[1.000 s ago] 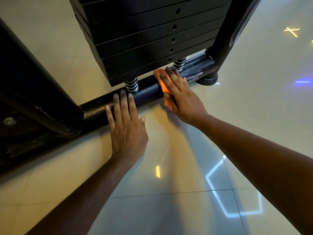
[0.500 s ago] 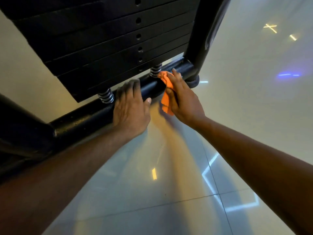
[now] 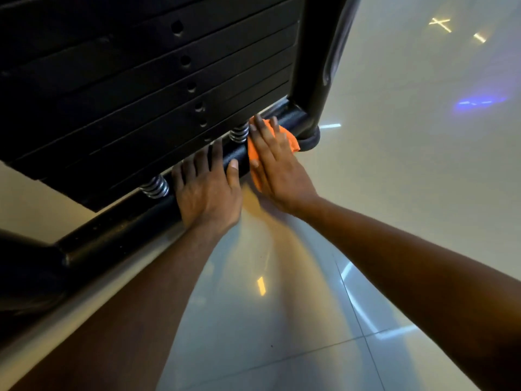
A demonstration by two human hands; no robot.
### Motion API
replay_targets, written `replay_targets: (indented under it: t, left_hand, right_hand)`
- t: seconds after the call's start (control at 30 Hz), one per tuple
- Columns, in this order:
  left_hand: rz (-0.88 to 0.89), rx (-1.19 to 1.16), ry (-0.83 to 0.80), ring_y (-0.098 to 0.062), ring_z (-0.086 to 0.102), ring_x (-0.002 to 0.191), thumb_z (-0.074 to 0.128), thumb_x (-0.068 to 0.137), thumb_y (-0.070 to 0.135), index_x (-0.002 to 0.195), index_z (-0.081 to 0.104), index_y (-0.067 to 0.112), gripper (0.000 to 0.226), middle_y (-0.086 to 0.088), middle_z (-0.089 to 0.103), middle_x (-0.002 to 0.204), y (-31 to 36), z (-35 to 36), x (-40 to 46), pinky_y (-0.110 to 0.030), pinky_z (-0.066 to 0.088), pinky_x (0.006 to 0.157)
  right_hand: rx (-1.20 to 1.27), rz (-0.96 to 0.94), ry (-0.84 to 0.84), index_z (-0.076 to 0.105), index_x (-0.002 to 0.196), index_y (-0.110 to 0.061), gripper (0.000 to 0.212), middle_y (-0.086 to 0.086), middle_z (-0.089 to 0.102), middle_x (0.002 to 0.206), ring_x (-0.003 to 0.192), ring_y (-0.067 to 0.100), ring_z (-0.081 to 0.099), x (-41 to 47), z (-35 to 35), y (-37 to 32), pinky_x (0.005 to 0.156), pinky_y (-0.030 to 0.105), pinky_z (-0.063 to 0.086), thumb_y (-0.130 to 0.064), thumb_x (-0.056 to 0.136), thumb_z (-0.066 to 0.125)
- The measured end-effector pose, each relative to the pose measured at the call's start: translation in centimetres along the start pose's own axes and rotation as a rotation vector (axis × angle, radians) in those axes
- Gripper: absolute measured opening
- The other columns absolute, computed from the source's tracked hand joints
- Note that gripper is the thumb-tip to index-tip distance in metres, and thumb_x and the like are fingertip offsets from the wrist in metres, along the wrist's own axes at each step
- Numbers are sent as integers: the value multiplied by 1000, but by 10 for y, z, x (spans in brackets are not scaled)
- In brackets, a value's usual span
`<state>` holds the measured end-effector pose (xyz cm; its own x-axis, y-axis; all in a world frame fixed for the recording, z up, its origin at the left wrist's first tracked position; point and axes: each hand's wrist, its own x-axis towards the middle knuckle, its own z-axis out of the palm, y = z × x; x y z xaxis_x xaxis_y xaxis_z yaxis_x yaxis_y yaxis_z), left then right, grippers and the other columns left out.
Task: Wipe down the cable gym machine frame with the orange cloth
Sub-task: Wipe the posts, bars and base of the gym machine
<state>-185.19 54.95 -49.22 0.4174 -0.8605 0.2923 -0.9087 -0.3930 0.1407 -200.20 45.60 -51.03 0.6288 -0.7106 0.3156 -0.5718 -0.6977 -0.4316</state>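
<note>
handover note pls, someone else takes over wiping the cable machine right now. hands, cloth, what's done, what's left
Left hand: flat, resting on the base bar, holds nothing.
Right hand: straight fingers pressing the orange cloth onto the bar's right end, beside the right spring and near the upright post.
Done: can't tell from this view which sections are wiped.
Left: probably the bar leftward past the left spring, then the post.

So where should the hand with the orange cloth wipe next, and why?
Probably slide the right hand and orange cloth a little further right along the bottom bar. The cloth lies flat on the bar just short of the corner post, so that last bit looks unwiped, while the left hand blocks the other way.
</note>
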Motion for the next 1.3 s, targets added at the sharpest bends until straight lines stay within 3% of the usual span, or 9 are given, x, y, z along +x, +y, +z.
replay_targets:
  t: [0.1,0.2,0.3,0.4,0.5,0.73,0.97,1.13,1.3]
  left_hand:
    - [7,-2,18,-37,47,144,35,113,46,163,40,19,57,-13,53,157,1,1,0,-54,27,121]
    - [3,4,10,-35,45,145,31,114,45,164,37,19,57,-11,51,159,2,2,-1,-54,26,121]
    - [10,8,-9,-34,42,148,27,114,45,166,33,20,57,-10,47,163,1,2,-1,-55,26,123]
    - [11,-3,-12,-35,42,148,25,113,45,166,33,20,59,-10,47,163,0,2,-1,-56,25,123]
    - [11,-16,-9,-36,41,148,24,112,46,166,33,19,60,-11,47,162,0,2,0,-56,24,124]
    - [-27,-13,-39,-35,39,150,34,109,58,165,35,27,64,-12,47,161,4,-1,1,-56,20,124]
    - [-108,-50,-166,-35,25,158,31,107,68,165,29,32,68,-7,38,167,21,-4,22,-59,7,128]
    - [-65,-95,-9,-31,41,148,45,104,64,156,49,29,63,0,52,159,15,4,14,-55,21,123]
    - [-29,-50,62,-30,49,143,41,107,63,152,53,24,61,-3,56,155,18,7,10,-54,30,117]
  right_hand:
    - [-57,151,83,14,174,-20,74,4,6,183,169,27,-1,12,-24,37,135,58,11,-61,113,22]
    - [89,276,171,14,174,-20,63,2,3,183,168,25,-5,12,-9,10,135,55,16,-32,118,39]
    - [171,126,46,4,175,-19,72,-8,-15,180,167,21,-15,-13,11,-35,133,36,9,-25,117,47]
    - [50,39,39,4,175,-23,75,-6,-10,182,168,22,-8,-13,2,-4,137,49,11,-37,115,47]
    - [11,211,110,7,174,-29,69,-3,-2,183,169,25,-4,6,-14,27,134,59,16,-40,115,41]
    - [-60,-30,26,18,174,-22,64,-1,9,182,168,28,-1,2,-13,3,134,48,10,-38,116,41]
    - [-44,136,58,19,173,-24,65,0,9,182,168,32,-2,17,-28,20,135,57,12,-31,114,45]
    - [-106,-78,-63,15,174,-29,75,-3,8,182,168,26,1,11,-35,39,134,56,18,-40,110,52]
    - [-76,122,46,19,173,-29,63,-3,11,182,168,26,3,19,-37,39,134,57,16,-36,115,42]
